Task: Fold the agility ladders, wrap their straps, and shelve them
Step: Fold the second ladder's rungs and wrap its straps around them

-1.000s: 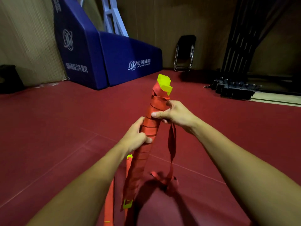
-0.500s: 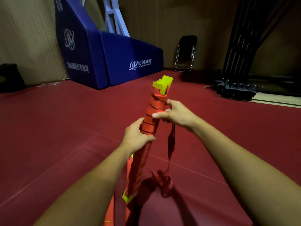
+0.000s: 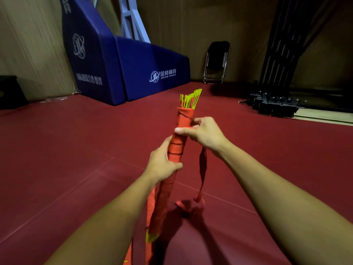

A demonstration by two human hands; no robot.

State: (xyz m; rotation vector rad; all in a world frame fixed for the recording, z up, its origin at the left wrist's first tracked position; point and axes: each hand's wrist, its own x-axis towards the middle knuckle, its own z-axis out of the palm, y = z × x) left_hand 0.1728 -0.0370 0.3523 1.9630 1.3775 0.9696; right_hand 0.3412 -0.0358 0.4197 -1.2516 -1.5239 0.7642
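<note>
Agility ladder (image 3: pixel 165 190) folded into one long bundle, wound round with red strap, held at a slant above the red floor (image 3: pixel 76 150), top end leaning away and to the right. Yellow rungs (image 3: pixel 191 98) fanning out of the top end; more yellow showing at the bottom end, low between the forearms.

Left hand (image 3: pixel 162 163) closed round the bundle near its middle, coming in from the left side, thumb across the front. Right hand (image 3: pixel 202 132) just above the left, against the right side of the bundle and a little below the yellow tips, thumb laid straight across the wound strap, fingers curled round the back, gripping the bundle.

Loose strap end (image 3: pixel 202 169) hanging from under the right hand, down the right of the bundle and apart from it, tail crumpled on the floor. Another red length dangling left of the bundle, below the left hand.

Farther off: blue padded base (image 3: pixel 133 69) with white lettering by the back wall, folded chair (image 3: pixel 216 62) leaning just right of it, black metal frame (image 3: pixel 275 104) at far right, dark box (image 3: pixel 9 90) at far left.
</note>
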